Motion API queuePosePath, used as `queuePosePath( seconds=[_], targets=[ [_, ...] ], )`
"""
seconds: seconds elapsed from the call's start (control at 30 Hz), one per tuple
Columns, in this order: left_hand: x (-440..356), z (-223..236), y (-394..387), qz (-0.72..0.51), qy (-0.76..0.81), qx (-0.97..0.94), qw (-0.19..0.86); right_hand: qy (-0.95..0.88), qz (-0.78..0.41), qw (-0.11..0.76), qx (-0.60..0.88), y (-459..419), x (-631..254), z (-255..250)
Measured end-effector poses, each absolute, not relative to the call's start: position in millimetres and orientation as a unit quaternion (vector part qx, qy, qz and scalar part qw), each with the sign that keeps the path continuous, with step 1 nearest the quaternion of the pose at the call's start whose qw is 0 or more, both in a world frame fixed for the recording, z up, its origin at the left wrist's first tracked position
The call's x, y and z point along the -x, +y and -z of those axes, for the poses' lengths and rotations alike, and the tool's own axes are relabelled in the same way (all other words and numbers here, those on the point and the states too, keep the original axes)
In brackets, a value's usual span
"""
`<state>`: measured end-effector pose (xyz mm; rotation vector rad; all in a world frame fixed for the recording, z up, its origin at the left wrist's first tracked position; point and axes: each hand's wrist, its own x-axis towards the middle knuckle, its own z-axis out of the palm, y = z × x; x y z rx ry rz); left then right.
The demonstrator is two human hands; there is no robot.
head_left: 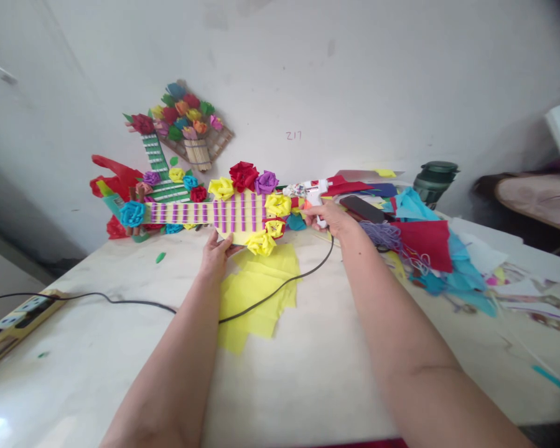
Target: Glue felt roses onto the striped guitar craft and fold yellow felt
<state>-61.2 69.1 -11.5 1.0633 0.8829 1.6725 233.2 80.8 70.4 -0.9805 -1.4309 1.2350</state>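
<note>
My left hand [218,249] grips the lower edge of a pale yellow guitar-shaped craft piece [205,213] with purple strips across it. Yellow, red, purple and blue paper flowers [244,177] decorate its rim and its left end. In my right hand [329,219] is a white glue gun [313,198], held at the right end of the guitar piece with its black cord [303,275] hanging down. Whether its nozzle touches the piece, I cannot tell. Yellow crepe paper sheets [261,292] lie on the table below.
A power strip [18,320] lies on the left of the table [135,373]. Behind stand a green flowered craft piece [156,152] and a flower basket decoration [197,152]. At right are a phone [364,209], purple yarn [387,235], red paper [424,244] and a dark green bottle [434,183].
</note>
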Motion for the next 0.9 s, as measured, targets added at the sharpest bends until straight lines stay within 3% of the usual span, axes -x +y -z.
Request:
queuePosePath(
  seconds=[0.9],
  targets=[
    [61.7,13.3,71.0,-0.687,0.354,-0.431,0.466,-0.607,-0.471,0.491,0.411,77.8,-228.3,-72.2]
  ],
)
